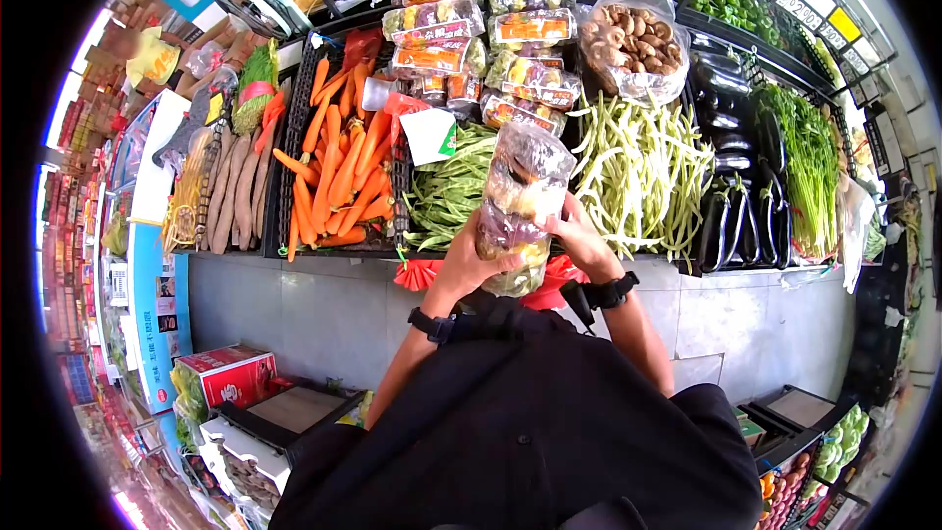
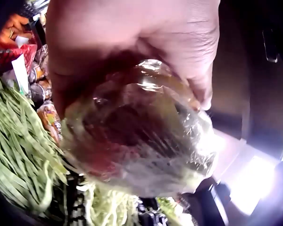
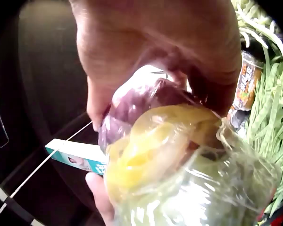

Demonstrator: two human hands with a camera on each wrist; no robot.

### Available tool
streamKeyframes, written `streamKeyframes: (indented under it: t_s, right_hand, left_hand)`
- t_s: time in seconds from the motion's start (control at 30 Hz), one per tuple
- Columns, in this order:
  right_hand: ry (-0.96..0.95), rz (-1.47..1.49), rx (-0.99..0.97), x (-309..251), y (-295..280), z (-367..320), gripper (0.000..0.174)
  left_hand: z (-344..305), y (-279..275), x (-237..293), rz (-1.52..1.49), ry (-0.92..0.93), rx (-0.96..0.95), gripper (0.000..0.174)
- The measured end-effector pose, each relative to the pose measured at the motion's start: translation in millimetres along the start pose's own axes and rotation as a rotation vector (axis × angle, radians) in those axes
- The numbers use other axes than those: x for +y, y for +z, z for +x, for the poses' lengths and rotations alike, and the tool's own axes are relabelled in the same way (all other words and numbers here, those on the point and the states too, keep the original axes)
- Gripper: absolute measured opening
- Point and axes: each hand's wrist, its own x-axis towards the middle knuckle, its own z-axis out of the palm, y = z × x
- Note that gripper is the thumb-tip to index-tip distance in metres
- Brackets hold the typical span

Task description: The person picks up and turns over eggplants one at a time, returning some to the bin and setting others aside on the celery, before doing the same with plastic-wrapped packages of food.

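A clear plastic-wrapped pack (image 1: 525,201) with purple, yellow and green contents is held upright in front of the dark apron, between both hands. The left hand (image 1: 471,260) grips its lower left side, thumb across the front. On its right side the right hand (image 1: 589,240) grips with thumb and fingers. In the left wrist view the left hand (image 2: 132,33) curls round the shiny wrap (image 2: 141,136). The right wrist view shows the right hand (image 3: 160,42) round the pack, its yellow part (image 3: 155,141) in front; a fingertip of the other hand shows below.
Similar labelled packs (image 1: 530,29) lie in stacks behind. Around them are carrots (image 1: 343,172), flat green beans (image 1: 446,186), pale long beans (image 1: 638,177), bagged mushrooms (image 1: 636,44) and eggplants (image 1: 731,206). A red box (image 1: 231,373) stands at lower left.
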Motion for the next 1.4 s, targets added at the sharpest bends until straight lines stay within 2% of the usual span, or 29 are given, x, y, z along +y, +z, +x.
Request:
streamKeyframes:
  t_s: [0.13,0.17,0.2,0.23,0.37,0.47,0.5,0.53,0.57,0.67,0.8,0.87,0.93,1.0,1.03,1.07,1.1,1.17,1.23,1.27,1.3,1.33,1.4]
  right_hand:
    - [0.146,-0.005,0.107,8.0,9.5,-25.9,0.072]
    - [0.147,-0.102,0.108,15.5,7.2,-29.8,0.07]
    - [0.145,-0.131,0.082,13.7,10.0,-35.3,0.067]
    - [0.141,-0.159,0.055,10.5,13.9,-40.9,0.064]
    - [0.187,-0.102,-0.086,3.8,20.6,-51.4,0.047]
    - [0.216,-0.227,-0.141,-3.0,32.5,-47.7,0.042]
    - [0.265,-0.152,-0.132,3.5,32.2,-43.2,0.048]
    - [0.211,-0.112,-0.146,32.7,22.3,-34.9,0.052]
    - [0.246,-0.124,-0.148,47.0,16.2,-27.8,0.054]
    - [0.359,-0.127,-0.061,59.3,6.5,-9.2,0.056]
    - [0.209,0.067,0.167,88.5,-27.8,43.9,0.068]
    - [0.14,-0.213,0.281,73.9,-38.4,73.8,0.077]
    - [-0.035,-0.585,0.365,74.8,-57.9,109.3,0.078]
    - [0.01,-0.926,0.336,64.4,-93.7,162.1,0.075]
    - [0.175,-0.962,0.413,73.9,-106.0,181.2,0.072]
    - [0.3,-1.004,0.487,86.6,-115.4,200.9,0.069]
    - [0.275,-0.666,0.4,98.7,-126.2,202.5,0.069]
    - [0.452,0.106,0.504,131.9,-158.4,224.4,0.064]
    - [0.381,0.083,0.583,141.6,-160.5,237.7,0.049]
    - [0.561,0.491,0.836,136.9,-152.1,245.4,0.042]
    - [0.492,0.59,0.862,144.6,-154.2,248.1,0.035]
    - [0.393,0.615,0.858,151.5,-157.1,248.0,0.034]
    - [0.345,0.539,0.893,158.3,-159.1,246.8,0.037]
  left_hand:
    - [-19.7,7.0,2.1,-0.154,-0.138,0.011,0.088]
    - [-25.3,8.3,2.9,-0.218,-0.177,0.015,0.086]
    - [-31.6,9.5,4.6,-0.282,-0.217,0.019,0.083]
    - [-39.4,10.8,14.2,-0.345,-0.183,-0.011,0.078]
    - [-72.8,-8.3,-20.4,-0.642,-0.26,-0.01,0.074]
    - [-87.9,-27.7,-41.2,-0.77,-0.262,0.084,0.073]
    - [-90.1,-36.2,-46.1,-0.737,-0.21,0.093,0.074]
    - [-91.0,-42.8,-50.1,-0.706,-0.158,0.099,0.074]
    - [-90.8,-47.9,-53.0,-0.676,-0.108,0.102,0.075]
    - [-86.1,-63.5,-56.7,-0.674,-0.129,0.239,0.067]
    - [-74.0,-72.6,-48.0,-0.661,-0.186,0.313,0.063]
    - [-61.7,-74.6,-49.9,-0.65,-0.212,0.348,0.061]
    - [-45.8,-75.4,-54.2,-0.623,-0.245,0.398,0.059]
    - [-13.2,-83.0,-67.2,-0.589,-0.291,0.457,0.057]
    - [-4.5,-93.4,-65.3,-0.61,-0.452,0.421,0.052]
    - [6.3,-88.5,-70.0,-0.704,-0.348,0.413,0.052]
    - [12.7,-93.5,-76.8,-0.701,-0.356,0.423,0.053]
    - [31.0,-101.8,-82.3,-0.691,-0.37,0.398,0.056]
    - [48.7,-111.6,-76.4,-0.635,-0.378,0.365,0.065]
    - [57.1,-116.2,-75.9,-0.616,-0.371,0.351,0.068]
    - [64.4,-120.6,-71.4,-0.595,-0.366,0.34,0.07]
    - [70.9,-125.8,-71.5,-0.571,-0.36,0.326,0.073]
    - [74.7,-137.7,-87.6,-0.54,-0.416,0.33,0.079]
